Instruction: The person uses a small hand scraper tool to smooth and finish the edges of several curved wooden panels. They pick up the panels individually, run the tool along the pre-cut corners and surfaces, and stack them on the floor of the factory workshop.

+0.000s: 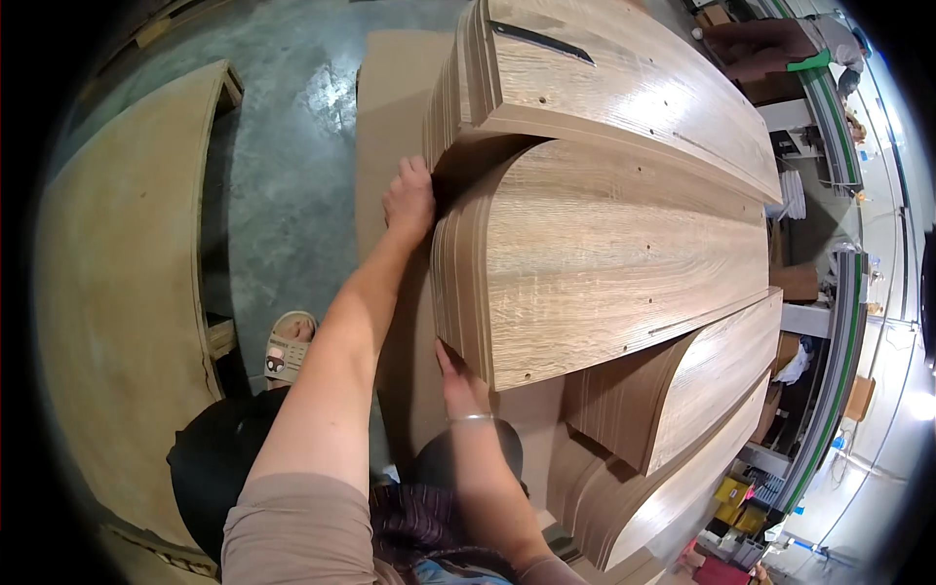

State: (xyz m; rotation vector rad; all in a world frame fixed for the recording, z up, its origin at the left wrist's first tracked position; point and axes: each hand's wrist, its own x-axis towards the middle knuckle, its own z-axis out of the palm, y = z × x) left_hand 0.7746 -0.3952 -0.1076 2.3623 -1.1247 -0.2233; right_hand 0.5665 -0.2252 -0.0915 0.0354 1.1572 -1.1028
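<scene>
Head view: the left hand (409,200) is pressing flat, fingers spread, on the far edge of the middle panel stack (595,263); the right hand (460,382) is cupping its near corner. Uneven pulling could be fanning panels, pinching fingers.

Glossy wood-grain panels (604,263) (concrete floor (283,175); matt)

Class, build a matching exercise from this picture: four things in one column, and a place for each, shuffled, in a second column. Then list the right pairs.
1. left hand
2. right hand
3. sandal
4. bracelet

A. on the concrete floor
B. on the far left corner of the middle panel stack
C. around the right wrist
D. at the near left corner of that stack

Pairs: 1-B, 2-D, 3-A, 4-C
</scene>
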